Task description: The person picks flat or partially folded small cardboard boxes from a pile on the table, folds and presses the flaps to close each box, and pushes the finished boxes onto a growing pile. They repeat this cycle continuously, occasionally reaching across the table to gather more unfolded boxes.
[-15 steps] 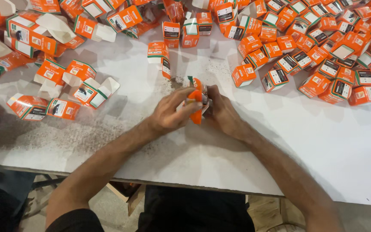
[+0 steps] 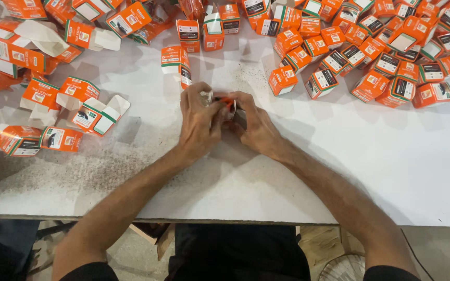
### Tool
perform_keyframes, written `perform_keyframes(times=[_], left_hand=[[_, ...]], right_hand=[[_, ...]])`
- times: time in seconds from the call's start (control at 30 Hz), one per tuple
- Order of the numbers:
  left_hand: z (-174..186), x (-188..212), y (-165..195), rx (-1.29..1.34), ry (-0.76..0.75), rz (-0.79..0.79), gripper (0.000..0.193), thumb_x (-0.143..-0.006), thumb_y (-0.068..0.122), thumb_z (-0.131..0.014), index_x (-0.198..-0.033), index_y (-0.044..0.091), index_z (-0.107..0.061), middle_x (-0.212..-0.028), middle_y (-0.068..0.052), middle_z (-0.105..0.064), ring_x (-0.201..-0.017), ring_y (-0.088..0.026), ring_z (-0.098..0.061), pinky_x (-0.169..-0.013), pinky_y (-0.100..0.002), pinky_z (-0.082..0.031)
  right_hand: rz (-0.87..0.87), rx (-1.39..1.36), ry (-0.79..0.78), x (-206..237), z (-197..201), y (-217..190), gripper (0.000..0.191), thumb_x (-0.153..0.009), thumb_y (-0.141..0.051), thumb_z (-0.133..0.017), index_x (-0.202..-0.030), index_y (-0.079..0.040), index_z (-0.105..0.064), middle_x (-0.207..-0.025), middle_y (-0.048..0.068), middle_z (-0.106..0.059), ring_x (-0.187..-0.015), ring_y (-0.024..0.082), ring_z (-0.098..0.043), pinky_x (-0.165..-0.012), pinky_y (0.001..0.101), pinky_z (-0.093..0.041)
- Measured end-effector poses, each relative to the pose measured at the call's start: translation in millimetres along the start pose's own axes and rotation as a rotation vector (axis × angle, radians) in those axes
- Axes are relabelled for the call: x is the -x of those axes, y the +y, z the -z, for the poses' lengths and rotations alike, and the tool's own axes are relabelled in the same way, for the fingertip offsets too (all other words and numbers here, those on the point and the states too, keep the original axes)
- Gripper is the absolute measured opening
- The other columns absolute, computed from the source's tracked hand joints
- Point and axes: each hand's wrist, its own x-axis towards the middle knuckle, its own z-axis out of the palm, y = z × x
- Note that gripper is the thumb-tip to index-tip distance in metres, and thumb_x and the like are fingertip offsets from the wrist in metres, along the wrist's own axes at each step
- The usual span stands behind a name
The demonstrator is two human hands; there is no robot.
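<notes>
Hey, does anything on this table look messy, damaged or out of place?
Yes. Dark gritty specks dust the white table near its front-left edge, and several orange boxes on the left lie tipped over with flaps hanging open.

One head camera, looking steeply down at the work.
It sits above the person and faces forward over the white table (image 2: 391, 171), close enough that both forearms fill the lower half. No second view exists to share the scene.
</notes>
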Motion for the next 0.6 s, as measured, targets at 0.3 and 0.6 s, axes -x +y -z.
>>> perform_keyframes(times=[0.3,0.6], left_hand=[[-13.1,-22.4,-28.3,0.717,-0.181,0.587,0.012,-0.094,0.006,-0.064,-0.100,-0.003,-0.056,-0.089,-0.005,-0.069,-0.077,-0.011,-0.071,-0.062,-0.027,-0.063],[11.3,-30.4,-23.4,1.096,-0.361,0.649,0.024,-0.085,0.010,-0.054,-0.105,0.003,-0.065,-0.086,-0.005,-0.067,-0.066,-0.010,-0.062,-0.060,-0.031,-0.060]], right_hand=[[0.029,0.005,0.118,4.6,-7.3,12.7,0.065,-0.095,-0.007,-0.081,-0.134,-0.009,-0.029,-0.125,0.019,-0.070,-0.110,0.037,-0.074,-0.088,0.0412,-0.060],[0.192,0.304,0.106,7.8,11.8,6.7,0.047,-0.085,-0.003,-0.081,-0.128,-0.002,-0.061,-0.136,0.028,-0.058,-0.117,0.046,-0.065,-0.093,0.0460,-0.058]])
